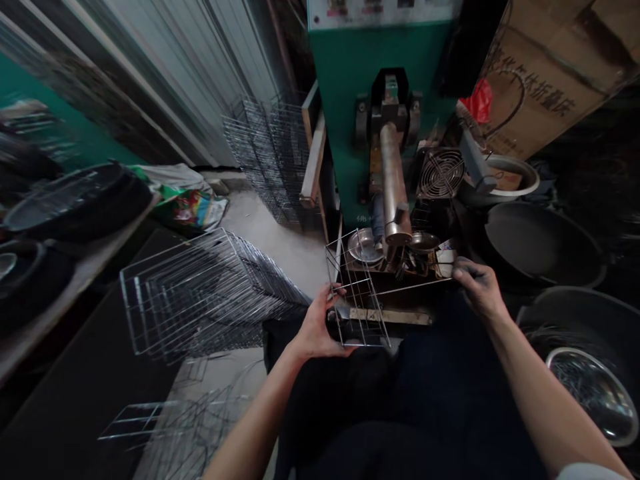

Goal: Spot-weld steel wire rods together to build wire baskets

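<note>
Wire-rack stack: nested metal grids, at the left hand's outer side, above the pale floor.
Left hand: partly open, thumb low and fingers higher, gripping the small wire frame's left side.
Small wire frame: tilted above the person's lap, in front of the green machine.
Machine's cylindrical arm: points down toward the person, beyond the frame.
Thin metal rod: slants from the frame's right edge — contact there is unclear — to the right hand.
Right hand: fingers closed, pinching the rod's outer end.
Steel bowl: far right, holding thin wire pieces.
</note>
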Action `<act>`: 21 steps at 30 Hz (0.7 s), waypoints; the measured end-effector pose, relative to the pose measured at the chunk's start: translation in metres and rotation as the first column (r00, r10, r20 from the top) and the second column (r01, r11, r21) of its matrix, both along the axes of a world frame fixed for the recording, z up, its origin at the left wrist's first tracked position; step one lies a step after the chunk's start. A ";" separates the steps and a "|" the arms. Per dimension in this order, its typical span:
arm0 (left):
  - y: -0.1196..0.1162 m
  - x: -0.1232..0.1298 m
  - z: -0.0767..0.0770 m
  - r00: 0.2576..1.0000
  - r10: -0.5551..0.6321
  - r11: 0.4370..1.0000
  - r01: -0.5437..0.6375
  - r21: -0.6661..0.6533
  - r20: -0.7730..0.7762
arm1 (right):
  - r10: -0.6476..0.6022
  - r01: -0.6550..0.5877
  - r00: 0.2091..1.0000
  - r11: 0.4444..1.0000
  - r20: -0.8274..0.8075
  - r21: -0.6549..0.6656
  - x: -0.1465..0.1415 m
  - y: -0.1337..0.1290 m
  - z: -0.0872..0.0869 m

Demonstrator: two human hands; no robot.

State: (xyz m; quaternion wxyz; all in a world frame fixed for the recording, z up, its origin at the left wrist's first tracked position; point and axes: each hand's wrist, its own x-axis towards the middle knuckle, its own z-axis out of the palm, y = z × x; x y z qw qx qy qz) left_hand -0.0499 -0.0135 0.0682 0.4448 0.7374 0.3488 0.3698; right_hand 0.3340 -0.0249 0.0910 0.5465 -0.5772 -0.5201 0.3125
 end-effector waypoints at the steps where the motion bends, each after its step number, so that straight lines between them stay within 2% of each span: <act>1: 0.001 0.001 -0.001 1.000 -0.001 1.000 0.001 -0.008 -0.010 | -0.003 0.003 1.000 1.000 -0.008 -0.002 0.000 0.002 -0.002; 10: 0.021 0.014 -0.021 1.000 -0.008 0.999 0.008 0.033 -0.005 | 0.028 -0.028 1.000 0.999 -0.012 0.038 0.008 0.032 -0.021; 21: 0.036 0.030 -0.029 1.000 -0.008 0.996 0.008 0.085 -0.002 | 0.031 -0.031 0.999 0.998 0.007 0.050 0.025 0.050 -0.046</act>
